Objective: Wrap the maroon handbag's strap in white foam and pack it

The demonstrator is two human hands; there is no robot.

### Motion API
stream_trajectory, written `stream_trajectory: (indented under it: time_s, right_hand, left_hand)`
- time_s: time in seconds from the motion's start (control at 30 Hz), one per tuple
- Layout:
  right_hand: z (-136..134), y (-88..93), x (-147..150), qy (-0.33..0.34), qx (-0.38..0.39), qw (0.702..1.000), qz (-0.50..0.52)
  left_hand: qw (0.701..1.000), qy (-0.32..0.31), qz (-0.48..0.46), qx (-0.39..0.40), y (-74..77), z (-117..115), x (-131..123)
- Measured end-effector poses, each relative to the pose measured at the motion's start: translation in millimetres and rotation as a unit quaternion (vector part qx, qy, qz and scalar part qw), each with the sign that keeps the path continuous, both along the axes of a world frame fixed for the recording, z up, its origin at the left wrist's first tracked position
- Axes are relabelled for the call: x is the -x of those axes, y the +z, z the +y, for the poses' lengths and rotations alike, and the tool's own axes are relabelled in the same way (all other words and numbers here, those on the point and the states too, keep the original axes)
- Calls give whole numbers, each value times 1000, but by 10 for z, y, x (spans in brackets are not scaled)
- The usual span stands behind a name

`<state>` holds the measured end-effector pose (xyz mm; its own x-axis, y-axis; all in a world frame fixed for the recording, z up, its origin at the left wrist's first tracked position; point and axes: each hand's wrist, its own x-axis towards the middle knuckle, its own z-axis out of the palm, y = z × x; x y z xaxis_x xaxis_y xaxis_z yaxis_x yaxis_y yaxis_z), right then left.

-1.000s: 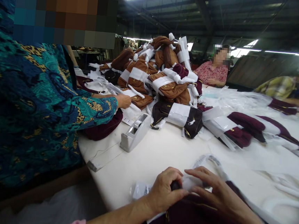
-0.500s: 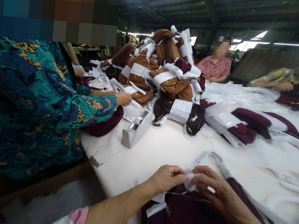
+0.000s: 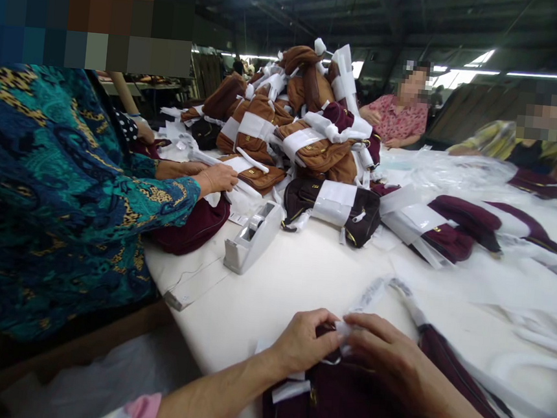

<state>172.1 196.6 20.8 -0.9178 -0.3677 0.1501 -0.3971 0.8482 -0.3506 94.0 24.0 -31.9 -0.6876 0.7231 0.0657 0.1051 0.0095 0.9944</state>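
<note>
A dark maroon bag (image 3: 363, 405) lies on the table edge right in front of me. At its top, my left hand (image 3: 308, 342) pinches a piece of white wrapping paper (image 3: 343, 330) between thumb and fingers. My right hand (image 3: 383, 345) meets it there, its fingers closed over the same paper. The bag's strap, wrapped in clear-white material (image 3: 368, 295), loops away beyond my hands. A short white strip (image 3: 290, 390) hangs by a zipper on the bag's left side. What lies beneath my right palm is hidden.
A grey tape dispenser (image 3: 253, 236) stands on the white table (image 3: 260, 305). Behind it lie a black wrapped bag (image 3: 304, 195), maroon bags (image 3: 451, 240) and a pile of brown bags (image 3: 253, 135). A co-worker in a teal patterned top (image 3: 64, 203) stands at left; two people sit opposite.
My fingers have drawn closer together over the white paper, and my right hand has turned flatter and moved slightly left. The co-worker's hand at left has shifted a little.
</note>
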Motion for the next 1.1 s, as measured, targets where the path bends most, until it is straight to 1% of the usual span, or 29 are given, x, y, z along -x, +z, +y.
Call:
stream_trajectory:
  time_s: [0.13, 0.23, 0.43, 0.57, 0.8, 0.9, 1.0, 1.1]
  right_hand:
    - [55, -97, -32, -27, 53, 998, 29]
    - [83, -143, -21, -35, 81, 995, 45]
    - [59, -189, 4, -50, 103, 993, 32]
    - [5, -204, 20, -51, 116, 991, 31]
    - [-93, -220, 71, -86, 107, 989, 51]
    - [-131, -234, 87, -99, 105, 988, 56]
    - [-155, -255, 117, -100, 107, 988, 55]
    - [-164, -235, 133, -109, 117, 987, 24]
  left_hand:
    - [998, -34, -47, -14, -34, 8, 22]
    - [998, -42, -43, -10, -15, 38, 12]
    - [996, 19, 74, 45, 50, 73, -64]
    - [991, 52, 103, 61, 15, 97, -114]
    - [988, 74, 119, 66, -51, 67, -170]
    - [990, 80, 109, 43, -74, 40, -185]
    - [994, 86, 59, 24, -111, 45, -185]
    - [996, 82, 18, -6, -150, 61, -167]
